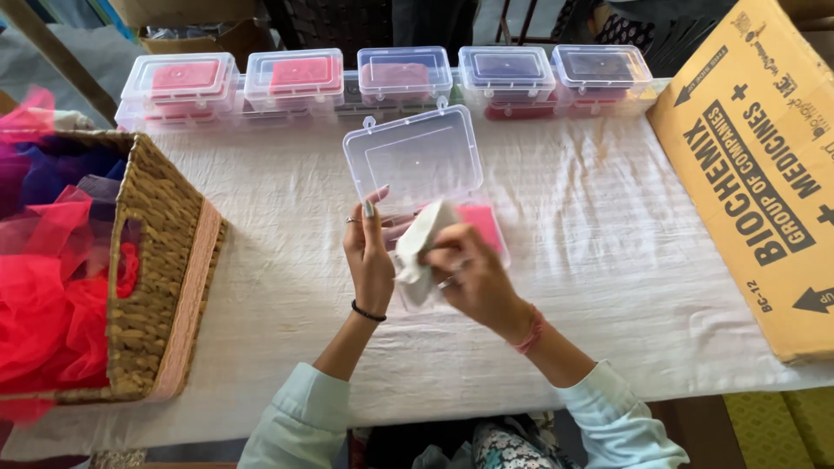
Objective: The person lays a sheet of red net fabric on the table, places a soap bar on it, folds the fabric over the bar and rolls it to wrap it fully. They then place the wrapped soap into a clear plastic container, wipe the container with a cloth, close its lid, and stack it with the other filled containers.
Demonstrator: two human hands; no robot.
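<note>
We see the clear box [434, 187] partly hidden behind our hands, lid up, pink pad inside, left hand [369, 260] and right hand [473, 278] both clamped on a white cloth [419, 247] between them.

Both hands meet mid-table — left hand [369, 260] upright, right hand [473, 278] curled.

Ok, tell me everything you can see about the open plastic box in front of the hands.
The open plastic box is clear and rectangular, with its hinged lid raised toward the far side and small clasp tabs on the lid edge. It sits on the white tablecloth. A pink pad lies inside. Both hands hold a white cloth over its near side.
</note>
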